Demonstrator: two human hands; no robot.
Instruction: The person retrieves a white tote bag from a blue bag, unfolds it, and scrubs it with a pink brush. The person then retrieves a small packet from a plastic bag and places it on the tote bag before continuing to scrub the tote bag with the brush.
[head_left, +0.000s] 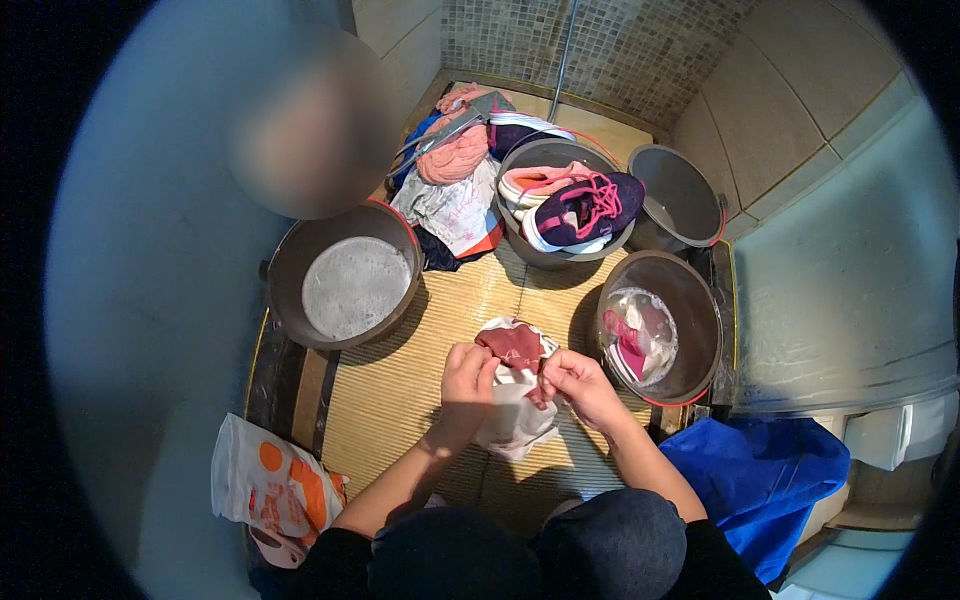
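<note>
Between my two hands hangs a white cloth with dark red patches, bunched at the top and drooping toward the ribbed floor. It looks like a garment, but its exact kind does not show. My left hand pinches its left edge, fingers closed. On the other side, my right hand grips the right edge between thumb and fingers. To the right of that hand stands a dark bucket with soapy water, where pink and white cloth pieces soak.
A basin of sudsy water stands at the left. Ahead, a bucket is heaped with sneakers beside piled laundry; another bucket is behind. A plastic bag lies lower left, a blue cloth lower right.
</note>
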